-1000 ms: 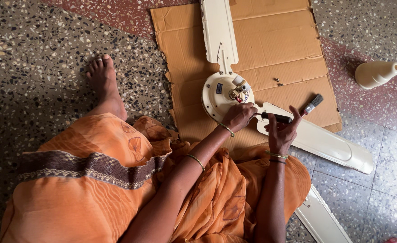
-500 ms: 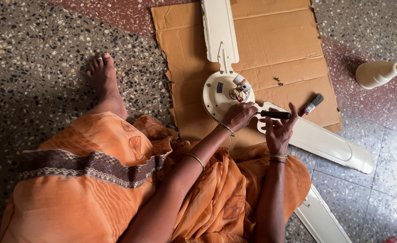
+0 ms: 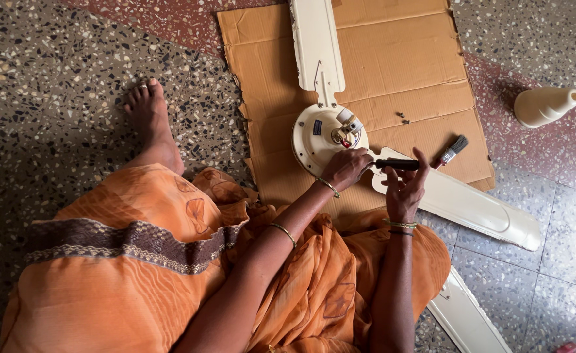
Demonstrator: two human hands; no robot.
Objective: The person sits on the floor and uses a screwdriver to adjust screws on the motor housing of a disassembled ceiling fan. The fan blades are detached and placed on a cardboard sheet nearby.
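Step in hand: by the look of it, working a black-handled tool, likely a screwdriver [image 3: 397,164], at the joint where a blade meets the ceiling fan motor hub [image 3: 327,136]
Doing it well: keep the shaft in line with the fastener, press down along it, and let the other hand steady the hub so the fan does not turn on the cardboard sheet [image 3: 392,65]
Left hand [image 3: 345,167]: curled down at the hub's rim at about 4 o'clock from the hub's centre, fingers bent over the tool's tip; whether it pinches the tip or a screw is hidden
Right hand [image 3: 404,186]: fingers half spread, thumb and fingertips closed round the black handle from below
Tool and hands: the handle lies crosswise, bridging both hands, at 12 o'clock of the right palm and 3 o'clock of the left hand
Fan: on the cardboard, one blade [image 3: 315,42] running to 12 o'clock, another blade [image 3: 471,206] to 4 o'clock, passing under the right hand
Nearby: paintbrush [image 3: 452,151] just beyond the handle at 2 o'clock; small loose screws [image 3: 403,118] on the cardboard at 12 o'clock of the right hand; cream cone-shaped canopy cover [image 3: 544,106] well apart on the terrazzo floor at 2 o'clock
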